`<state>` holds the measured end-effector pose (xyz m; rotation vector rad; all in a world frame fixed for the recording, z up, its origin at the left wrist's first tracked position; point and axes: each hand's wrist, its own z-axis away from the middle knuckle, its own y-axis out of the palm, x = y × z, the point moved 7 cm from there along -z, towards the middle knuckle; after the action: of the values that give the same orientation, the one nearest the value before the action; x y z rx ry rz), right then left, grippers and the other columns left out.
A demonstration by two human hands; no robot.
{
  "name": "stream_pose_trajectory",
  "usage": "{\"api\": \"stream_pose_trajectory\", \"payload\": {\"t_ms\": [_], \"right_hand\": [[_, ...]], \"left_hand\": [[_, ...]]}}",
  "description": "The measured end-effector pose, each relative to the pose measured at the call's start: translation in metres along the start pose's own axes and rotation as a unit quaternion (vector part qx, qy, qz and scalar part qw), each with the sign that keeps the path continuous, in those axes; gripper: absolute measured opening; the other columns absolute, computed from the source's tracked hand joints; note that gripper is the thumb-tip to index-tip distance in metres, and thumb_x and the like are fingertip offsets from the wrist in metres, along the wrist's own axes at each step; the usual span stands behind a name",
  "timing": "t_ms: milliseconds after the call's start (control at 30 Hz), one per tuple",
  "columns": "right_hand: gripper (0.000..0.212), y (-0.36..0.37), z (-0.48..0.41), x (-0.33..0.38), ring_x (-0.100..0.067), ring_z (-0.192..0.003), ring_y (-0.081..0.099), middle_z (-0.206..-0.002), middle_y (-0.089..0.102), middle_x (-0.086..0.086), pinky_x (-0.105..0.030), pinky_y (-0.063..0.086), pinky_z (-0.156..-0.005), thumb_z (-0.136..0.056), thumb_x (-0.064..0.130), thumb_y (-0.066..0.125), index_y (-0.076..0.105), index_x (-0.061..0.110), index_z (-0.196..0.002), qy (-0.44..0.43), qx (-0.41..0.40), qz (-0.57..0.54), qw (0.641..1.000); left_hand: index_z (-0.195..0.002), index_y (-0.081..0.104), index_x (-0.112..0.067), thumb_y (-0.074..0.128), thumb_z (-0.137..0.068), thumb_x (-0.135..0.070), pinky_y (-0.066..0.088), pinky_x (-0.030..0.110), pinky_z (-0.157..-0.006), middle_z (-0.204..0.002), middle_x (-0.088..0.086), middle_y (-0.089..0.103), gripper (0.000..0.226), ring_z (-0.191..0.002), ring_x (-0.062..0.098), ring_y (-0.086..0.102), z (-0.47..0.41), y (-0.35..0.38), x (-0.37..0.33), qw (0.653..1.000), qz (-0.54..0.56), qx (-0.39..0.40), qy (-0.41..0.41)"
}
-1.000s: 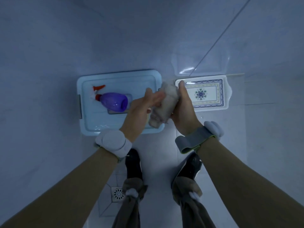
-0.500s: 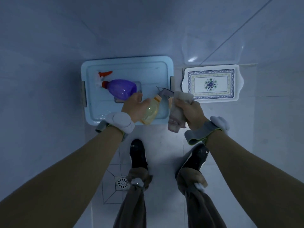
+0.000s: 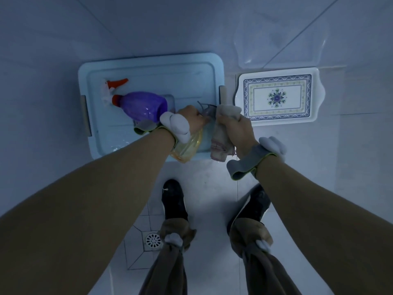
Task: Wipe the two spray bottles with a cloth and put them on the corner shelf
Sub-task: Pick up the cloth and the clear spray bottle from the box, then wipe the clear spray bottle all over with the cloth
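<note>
Yellow bottle (image 3: 188,145) and purple bottle (image 3: 143,106): two; seemingly one cloth (image 3: 222,135).

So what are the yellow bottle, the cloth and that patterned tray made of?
Yellow bottle: looks like clear tinted plastic, glossy; you can see through it. Cloth: soft woven fabric, matte; it bunches and hangs in folds. Tray: glossy white with a printed blue border; likely melamine or plastic, possibly ceramic.
</note>
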<state>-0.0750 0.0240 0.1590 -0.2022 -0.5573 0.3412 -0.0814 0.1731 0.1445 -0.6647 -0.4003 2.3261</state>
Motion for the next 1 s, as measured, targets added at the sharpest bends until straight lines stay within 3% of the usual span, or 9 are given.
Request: {"api": "stream_pose_trajectory", "payload": {"t_ms": [133, 200, 333, 433, 500, 567, 733, 867, 1000], "right_hand": [[0.064, -0.002, 0.000, 0.003, -0.036, -0.106, 0.066, -0.113, 0.070, -0.019, -0.052, 0.053, -0.098, -0.061, 0.039, 0.075, 0.067, 0.002, -0.113, -0.009, 0.017, -0.001, 1.000], [0.056, -0.003, 0.006, 0.007, -0.036, -0.104, 0.067, -0.112, 0.070, -0.019, -0.053, 0.054, -0.097, -0.068, 0.034, 0.077, 0.068, 0.002, -0.113, -0.017, 0.026, -0.002, 1.000], [0.077, -0.009, 0.032, 0.031, -0.035, -0.103, 0.068, -0.111, 0.071, -0.016, -0.053, 0.054, -0.095, -0.048, 0.048, 0.069, 0.068, 0.006, -0.113, -0.043, 0.028, -0.014, 0.999], [0.065, -0.023, 0.069, 0.068, -0.033, -0.099, 0.068, -0.106, 0.072, -0.013, -0.050, 0.056, -0.093, -0.056, 0.045, 0.070, 0.068, 0.009, -0.109, -0.081, 0.034, -0.011, 0.996], [0.044, -0.034, 0.091, 0.093, -0.028, -0.095, 0.067, -0.102, 0.070, -0.008, -0.042, 0.056, -0.088, -0.073, 0.031, 0.074, 0.066, 0.010, -0.111, -0.117, 0.039, -0.021, 0.992], [0.031, -0.046, 0.122, 0.124, -0.023, -0.089, 0.064, -0.097, 0.067, -0.006, -0.034, 0.053, -0.081, -0.081, 0.021, 0.071, 0.064, 0.011, -0.110, -0.155, 0.043, -0.035, 0.986], [0.040, -0.078, 0.233, 0.217, -0.019, -0.089, 0.064, -0.096, 0.063, 0.003, -0.036, 0.053, -0.082, -0.070, 0.035, 0.056, 0.052, 0.023, -0.108, -0.256, 0.039, -0.032, 0.965], [0.035, -0.112, 0.333, 0.282, -0.013, -0.078, 0.064, -0.091, 0.062, 0.006, -0.031, 0.053, -0.072, -0.075, 0.033, 0.057, 0.051, 0.025, -0.108, -0.355, 0.031, -0.041, 0.934], [0.027, -0.138, 0.420, 0.336, -0.006, -0.051, 0.056, -0.076, 0.059, 0.008, -0.024, 0.047, -0.047, -0.078, 0.030, 0.058, 0.052, 0.027, -0.104, -0.434, 0.032, -0.079, 0.897]], "left_hand": [[-0.075, 0.056, -0.006, 0.050, -0.097, -0.033, 0.030, 0.016, -0.047, -0.084, 0.013, 0.054, 0.035, -0.079, 0.019, 0.049, 0.000, -0.001, -0.001, 0.999, 0.008, -0.018, 0.038], [-0.067, 0.051, -0.007, 0.048, -0.098, -0.032, 0.030, 0.028, -0.058, -0.083, 0.014, 0.054, 0.040, -0.080, 0.019, 0.050, 0.006, -0.004, 0.001, 0.998, 0.027, -0.041, 0.043], [-0.057, 0.047, -0.012, 0.044, -0.099, -0.037, 0.024, 0.029, -0.056, -0.078, 0.014, 0.056, 0.049, -0.076, 0.021, 0.052, 0.034, -0.021, -0.002, 0.993, 0.082, -0.085, 0.024], [-0.069, 0.061, -0.005, 0.049, -0.097, -0.038, 0.035, 0.020, -0.056, -0.079, 0.014, 0.061, 0.045, -0.075, 0.020, 0.054, 0.076, -0.052, -0.022, 0.981, 0.155, -0.114, 0.039], [-0.078, 0.067, -0.003, 0.056, -0.094, -0.039, 0.039, 0.023, -0.064, -0.075, 0.010, 0.064, 0.041, -0.068, 0.013, 0.057, 0.103, -0.073, -0.035, 0.965, 0.218, -0.135, 0.049], [-0.069, 0.064, -0.011, 0.061, -0.090, -0.039, 0.040, 0.020, -0.060, -0.064, 0.001, 0.059, 0.035, -0.054, 0.000, 0.052, 0.135, -0.100, -0.050, 0.946, 0.275, -0.161, 0.055], [-0.053, 0.055, -0.021, 0.068, -0.083, -0.042, 0.037, 0.027, -0.063, -0.058, -0.002, 0.050, 0.038, -0.059, 0.014, 0.045, 0.243, -0.175, -0.105, 0.909, 0.350, -0.203, 0.099], [-0.083, 0.064, 0.004, 0.061, -0.087, -0.046, 0.040, 0.030, -0.071, -0.073, 0.004, 0.055, 0.051, -0.068, 0.013, 0.049, 0.346, -0.242, -0.150, 0.892, 0.334, -0.259, 0.162], [-0.094, 0.068, -0.007, 0.046, -0.073, -0.068, 0.048, 0.034, -0.083, -0.087, 0.000, 0.064, 0.069, -0.077, 0.013, 0.058, 0.431, -0.291, -0.191, 0.870, 0.323, -0.295, 0.230]]}}
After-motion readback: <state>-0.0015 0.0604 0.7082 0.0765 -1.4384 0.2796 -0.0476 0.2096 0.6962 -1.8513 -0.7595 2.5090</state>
